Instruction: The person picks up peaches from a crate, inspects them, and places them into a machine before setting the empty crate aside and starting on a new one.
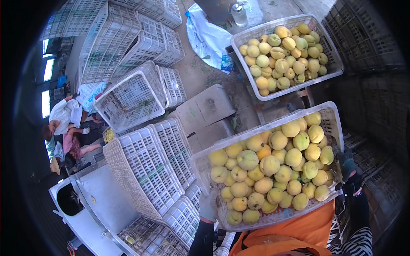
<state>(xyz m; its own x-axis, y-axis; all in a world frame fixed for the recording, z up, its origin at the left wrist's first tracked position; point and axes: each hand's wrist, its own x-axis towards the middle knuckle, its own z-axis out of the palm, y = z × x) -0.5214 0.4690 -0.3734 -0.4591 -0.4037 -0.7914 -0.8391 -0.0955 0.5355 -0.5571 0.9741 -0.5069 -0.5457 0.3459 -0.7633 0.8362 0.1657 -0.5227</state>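
A white plastic crate (266, 136) full of yellow-green peaches (270, 164) is held level in front of my orange apron (288, 228). My left hand (209, 204), in a pale glove, grips its left end wall. At the opposite end my right hand (347, 166), in a dark green glove, holds the wall; its fingers are partly hidden in shade. Beyond, a second crate (288, 92) of similar peaches rests on a support at the upper right.
Empty crates (134, 92) and stacked crates (144, 169) stand to the left, near a metal machine (105, 188). A white plastic sack (208, 35), a pump bottle (239, 15) and cardboard (205, 107) lie ahead. Several people (65, 115) are at the far left.
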